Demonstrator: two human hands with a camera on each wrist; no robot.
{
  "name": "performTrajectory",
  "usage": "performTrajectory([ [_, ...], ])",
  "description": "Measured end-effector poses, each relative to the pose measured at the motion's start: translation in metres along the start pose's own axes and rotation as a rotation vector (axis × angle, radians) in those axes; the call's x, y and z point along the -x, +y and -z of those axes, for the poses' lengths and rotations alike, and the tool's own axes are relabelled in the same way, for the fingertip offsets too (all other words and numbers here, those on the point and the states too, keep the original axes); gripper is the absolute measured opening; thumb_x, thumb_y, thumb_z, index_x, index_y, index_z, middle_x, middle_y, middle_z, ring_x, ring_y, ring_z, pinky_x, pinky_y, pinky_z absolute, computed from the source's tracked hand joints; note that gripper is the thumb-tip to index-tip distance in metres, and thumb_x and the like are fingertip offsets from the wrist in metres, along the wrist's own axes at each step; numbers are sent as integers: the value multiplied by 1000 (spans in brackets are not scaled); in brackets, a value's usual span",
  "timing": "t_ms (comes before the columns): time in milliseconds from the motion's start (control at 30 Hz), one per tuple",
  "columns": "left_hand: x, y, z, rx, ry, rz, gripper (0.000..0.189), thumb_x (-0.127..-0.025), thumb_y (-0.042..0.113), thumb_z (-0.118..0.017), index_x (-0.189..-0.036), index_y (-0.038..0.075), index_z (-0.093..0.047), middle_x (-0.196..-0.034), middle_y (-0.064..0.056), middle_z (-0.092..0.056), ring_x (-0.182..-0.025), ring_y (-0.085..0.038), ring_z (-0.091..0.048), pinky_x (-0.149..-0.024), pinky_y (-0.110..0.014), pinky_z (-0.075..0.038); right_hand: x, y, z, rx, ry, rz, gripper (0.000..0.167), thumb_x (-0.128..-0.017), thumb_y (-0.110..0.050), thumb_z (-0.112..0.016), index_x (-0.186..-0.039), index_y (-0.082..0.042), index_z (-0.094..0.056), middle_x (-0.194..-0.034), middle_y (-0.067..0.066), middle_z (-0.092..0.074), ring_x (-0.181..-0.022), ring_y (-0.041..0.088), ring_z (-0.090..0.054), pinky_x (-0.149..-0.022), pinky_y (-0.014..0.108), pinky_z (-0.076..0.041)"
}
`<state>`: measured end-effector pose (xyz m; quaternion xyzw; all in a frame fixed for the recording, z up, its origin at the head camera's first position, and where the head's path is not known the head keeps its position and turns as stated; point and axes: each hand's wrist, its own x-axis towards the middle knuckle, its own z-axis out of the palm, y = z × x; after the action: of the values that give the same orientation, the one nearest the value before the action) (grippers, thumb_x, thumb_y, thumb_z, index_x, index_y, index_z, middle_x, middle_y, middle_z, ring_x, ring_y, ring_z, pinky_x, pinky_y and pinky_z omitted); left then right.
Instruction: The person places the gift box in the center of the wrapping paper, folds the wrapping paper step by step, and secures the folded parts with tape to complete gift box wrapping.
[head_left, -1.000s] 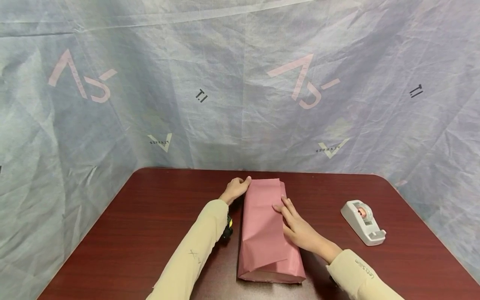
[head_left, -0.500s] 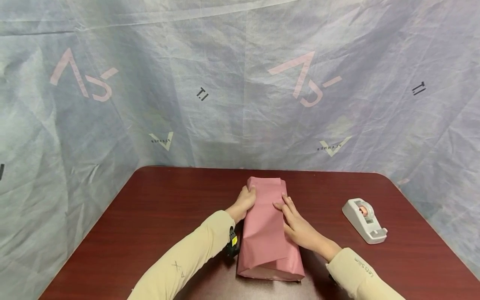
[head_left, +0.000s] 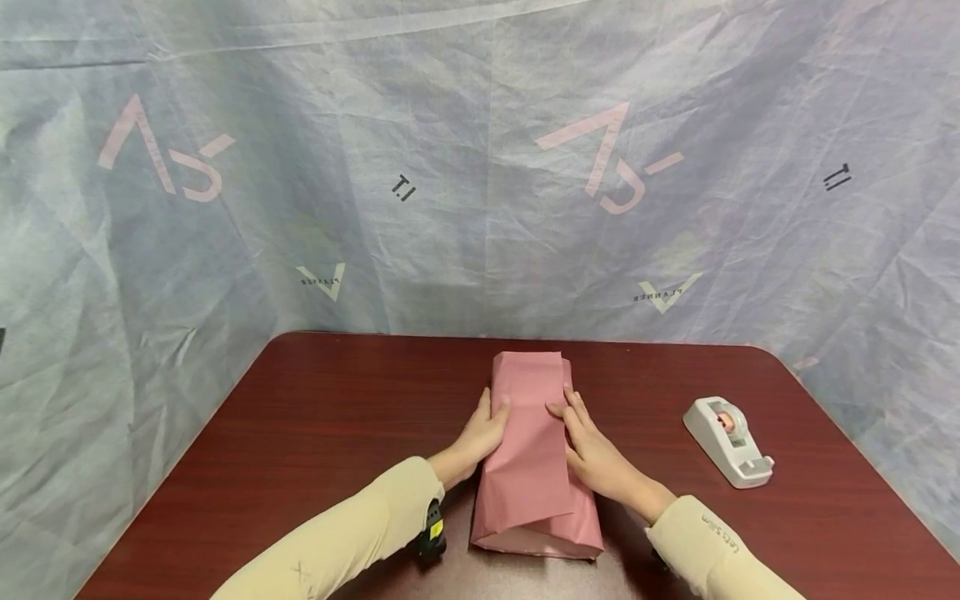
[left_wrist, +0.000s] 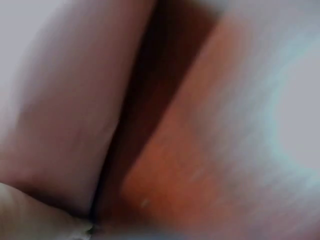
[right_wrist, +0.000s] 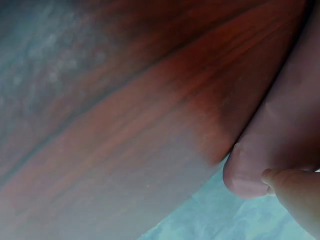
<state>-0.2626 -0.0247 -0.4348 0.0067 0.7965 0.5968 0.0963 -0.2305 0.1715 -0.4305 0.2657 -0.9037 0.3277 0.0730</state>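
Observation:
A long package wrapped in pink paper [head_left: 528, 450] lies lengthwise on the table in the head view, its loose flap slanting across the near end. My left hand [head_left: 478, 433] rests along the package's left side, thumb on the top face and fingers extended down the edge. On the opposite side, my right hand [head_left: 596, 454] presses the flap's edge with extended fingers. The pink wrapping [left_wrist: 75, 100] fills the left of the left wrist view, with part of a hand at the lower corner. In the right wrist view, a fingertip [right_wrist: 280, 180] touches the rounded paper edge [right_wrist: 250, 170].
A white tape dispenser [head_left: 727, 442] stands to the right on the dark red wooden table [head_left: 330, 400]. Behind and at both sides hangs a grey printed cloth [head_left: 450, 250]. A black wrist device [head_left: 432, 529] sits under the left sleeve.
My left hand has moved from the package's far left corner back along its left edge toward me. The right hand stays at nearly the same spot, and the package has barely shifted.

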Motion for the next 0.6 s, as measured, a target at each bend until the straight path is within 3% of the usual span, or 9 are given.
performTrajectory([
  [200, 19, -3, -4, 12, 23, -37, 72, -95, 40, -41, -147, 4, -6, -151, -20, -13, -139, -35, -13, -111, -50, -13, 0, -1, -1, 15, 28, 9, 42, -94, -23, -50, -128, -1, -43, -149, 26, -11, -138, 39, -13, -100, 51, -33],
  [400, 19, -2, -7, -23, 42, -69, 74, -95, 39, -44, -146, 2, -7, -151, -20, -15, -139, -34, -15, -111, -49, -15, -1, 0, 4, -110, -35, -12, 41, -96, -16, -42, -134, 0, -37, -150, 26, -6, -138, 43, -5, -105, 57, -20],
  [533, 15, -2, -7, -43, 44, -64, 74, -95, 38, -44, -146, 2, -6, -151, -21, -15, -139, -35, -16, -111, -49, -16, -2, 3, 10, -245, -40, -51, 41, -98, -12, -36, -137, -1, -37, -151, 23, -8, -139, 39, -7, -110, 39, -17],
  [600, 14, -1, -6, -49, 44, -62, 74, -94, 38, -44, -147, 3, -6, -150, -21, -16, -138, -35, -17, -110, -49, -16, -3, 3, 12, -290, -30, -78, 42, -99, -16, -34, -138, -2, -36, -152, 20, -10, -139, 36, -9, -110, 36, -17],
])
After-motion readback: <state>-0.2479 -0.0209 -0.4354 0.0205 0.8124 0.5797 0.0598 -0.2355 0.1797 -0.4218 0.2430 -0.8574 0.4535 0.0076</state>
